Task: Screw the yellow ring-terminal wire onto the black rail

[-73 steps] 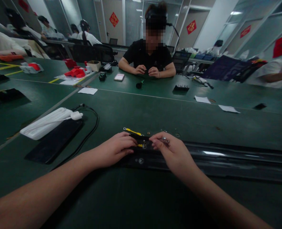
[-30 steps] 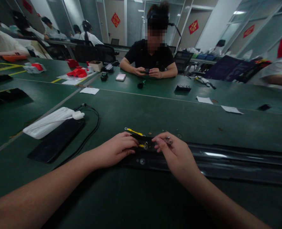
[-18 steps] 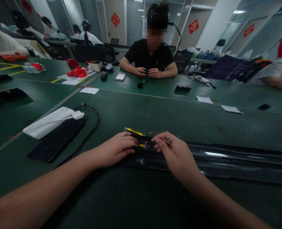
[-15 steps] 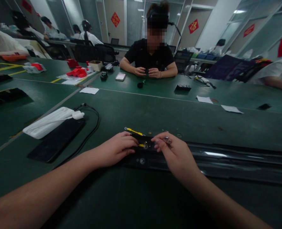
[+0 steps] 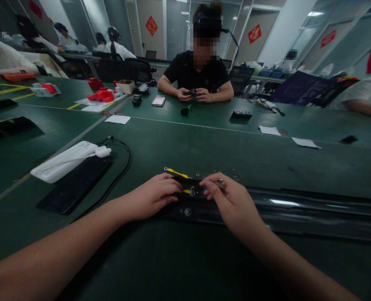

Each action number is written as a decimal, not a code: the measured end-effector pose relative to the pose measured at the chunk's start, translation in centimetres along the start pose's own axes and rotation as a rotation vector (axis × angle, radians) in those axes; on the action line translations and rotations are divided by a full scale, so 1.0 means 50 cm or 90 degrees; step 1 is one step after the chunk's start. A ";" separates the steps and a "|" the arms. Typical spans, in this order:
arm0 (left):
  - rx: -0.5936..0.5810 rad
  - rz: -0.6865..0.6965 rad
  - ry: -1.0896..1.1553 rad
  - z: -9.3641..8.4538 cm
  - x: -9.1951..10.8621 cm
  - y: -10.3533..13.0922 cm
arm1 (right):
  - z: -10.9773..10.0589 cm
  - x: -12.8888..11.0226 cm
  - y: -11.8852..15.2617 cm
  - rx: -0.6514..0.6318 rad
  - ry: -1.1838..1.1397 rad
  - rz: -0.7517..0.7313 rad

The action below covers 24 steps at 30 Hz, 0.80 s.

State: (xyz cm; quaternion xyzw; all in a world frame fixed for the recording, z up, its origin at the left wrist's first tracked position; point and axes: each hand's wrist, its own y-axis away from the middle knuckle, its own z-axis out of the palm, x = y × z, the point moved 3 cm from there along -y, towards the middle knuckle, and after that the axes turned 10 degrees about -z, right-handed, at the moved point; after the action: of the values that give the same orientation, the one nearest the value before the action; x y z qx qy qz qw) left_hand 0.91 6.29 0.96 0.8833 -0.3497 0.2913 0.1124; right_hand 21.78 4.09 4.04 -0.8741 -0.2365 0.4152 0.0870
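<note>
A long glossy black part [image 5: 298, 204] lies across the green table, its left end between my hands. On that end my left hand [image 5: 154, 195] rests with its fingers together, by a short yellow wire [image 5: 186, 191] and a metal screw [image 5: 192, 191]; the wire's far end is hidden under the fingers. My right hand [image 5: 226, 194] is closed round a small shiny metal piece [image 5: 221, 183], fingertips just right of the screw. A second yellow wire [image 5: 177, 172] with ring ends lies behind the black part. Nearer me is a round metal fastener [image 5: 188, 212].
At left lie a white power bank [image 5: 64, 162], a black phone [image 5: 74, 184] and a black cable [image 5: 127, 167]. Across the green table [image 5: 179, 144] a person in black [image 5: 199, 75] holds a small dark object. Papers and red pieces [image 5: 102, 95] lie farther back.
My hands have hardly moved; the metal piece in my right hand has turned slightly. The person opposite has turned the dark object in their hands.
</note>
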 end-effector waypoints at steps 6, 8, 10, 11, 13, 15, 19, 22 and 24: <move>0.006 0.008 0.005 0.001 -0.003 -0.001 | -0.004 -0.001 -0.002 -0.019 -0.015 -0.006; 0.007 0.010 0.006 0.001 -0.003 -0.002 | -0.005 -0.001 -0.003 -0.025 -0.019 -0.013; 0.009 0.012 0.007 0.000 -0.002 -0.002 | -0.005 -0.001 -0.004 -0.031 -0.020 -0.015; 0.011 0.013 0.008 -0.001 -0.001 -0.002 | -0.005 -0.001 -0.005 -0.034 -0.021 -0.013; 0.015 0.014 0.010 -0.001 0.000 -0.002 | -0.005 -0.002 -0.005 -0.038 -0.022 -0.008; 0.017 0.014 0.012 -0.002 0.001 -0.001 | -0.005 -0.004 -0.006 -0.040 -0.023 -0.005; 0.014 0.012 0.015 -0.001 0.000 0.000 | -0.006 -0.003 -0.006 -0.022 -0.029 0.009; 0.013 0.009 0.015 -0.002 0.000 0.000 | -0.007 0.002 -0.004 0.003 -0.038 0.029; 0.010 0.005 0.011 -0.003 0.001 0.000 | -0.008 0.005 -0.003 0.025 -0.047 0.040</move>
State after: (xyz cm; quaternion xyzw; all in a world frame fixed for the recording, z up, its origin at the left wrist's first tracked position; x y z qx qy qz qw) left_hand 0.86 6.31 1.08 0.8802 -0.3497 0.3022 0.1074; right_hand 22.15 4.35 4.16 -0.8634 -0.2040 0.4540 0.0824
